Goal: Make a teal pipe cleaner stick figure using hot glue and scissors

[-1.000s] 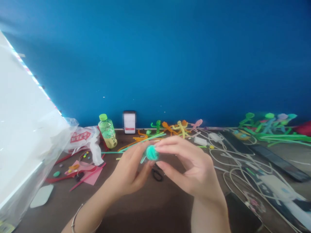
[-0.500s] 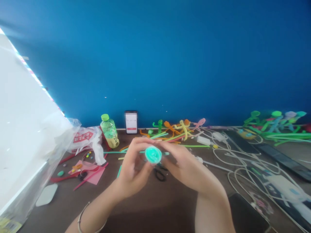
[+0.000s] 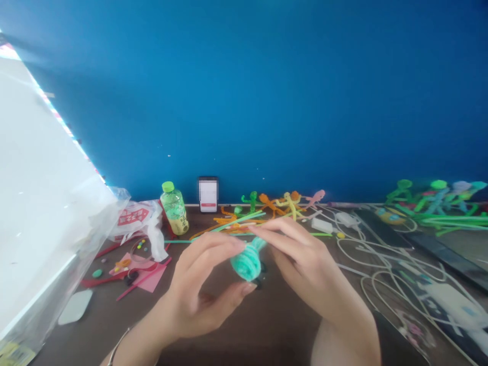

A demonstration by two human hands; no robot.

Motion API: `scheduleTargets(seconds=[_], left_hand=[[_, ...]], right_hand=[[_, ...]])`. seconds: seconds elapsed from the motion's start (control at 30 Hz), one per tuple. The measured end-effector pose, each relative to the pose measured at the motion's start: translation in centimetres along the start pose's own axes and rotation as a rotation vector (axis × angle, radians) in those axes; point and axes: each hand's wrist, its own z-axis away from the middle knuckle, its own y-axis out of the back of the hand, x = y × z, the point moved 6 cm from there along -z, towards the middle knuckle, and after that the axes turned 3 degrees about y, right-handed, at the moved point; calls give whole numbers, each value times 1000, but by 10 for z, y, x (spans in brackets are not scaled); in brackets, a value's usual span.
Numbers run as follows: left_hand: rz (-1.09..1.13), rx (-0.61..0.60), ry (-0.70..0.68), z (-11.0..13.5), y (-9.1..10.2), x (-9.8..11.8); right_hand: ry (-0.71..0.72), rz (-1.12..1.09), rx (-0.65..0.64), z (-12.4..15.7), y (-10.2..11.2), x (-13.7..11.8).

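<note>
Far left, a clear plastic sheet [image 3: 57,244] sags, glossy and creased, over something white, beside a crumpled red-and-white plastic bag [image 3: 134,217]. Just right of it stands a ribbed plastic bottle [image 3: 174,209] with a green cap. On the dark wooden table [image 3: 229,325], pink paper [image 3: 149,277] lies among thin red strips. Left hand [image 3: 202,284] half curled, thumb below and fingers above, gripping the fuzzy spiralled body of a teal pipe-cleaner coil [image 3: 247,262], held up between both hands over the table. Right hand [image 3: 305,269] also half curled, fingertips pinching the coil's thin stem. Beyond, bristly orange, yellow and green pipe-cleaner figures [image 3: 272,204] lie against the blue wall [image 3: 244,101]. Further right, smooth white cables [image 3: 381,254] loop and tangle; blurred green and blue pipe-cleaner figures [image 3: 434,201] heap at the edge.
</note>
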Motion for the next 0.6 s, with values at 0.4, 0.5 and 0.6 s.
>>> scheduleTargets(seconds=[0.4, 0.5, 0.6], left_hand=[[-205, -177, -122, 0, 11, 7], [-177, -226, -107, 4, 15, 20], [-132, -291, -115, 6, 18, 37]], right_hand=[[58, 114, 30, 7, 6, -7], [64, 130, -23, 21, 13, -16], [129, 102, -88, 36, 20, -27]])
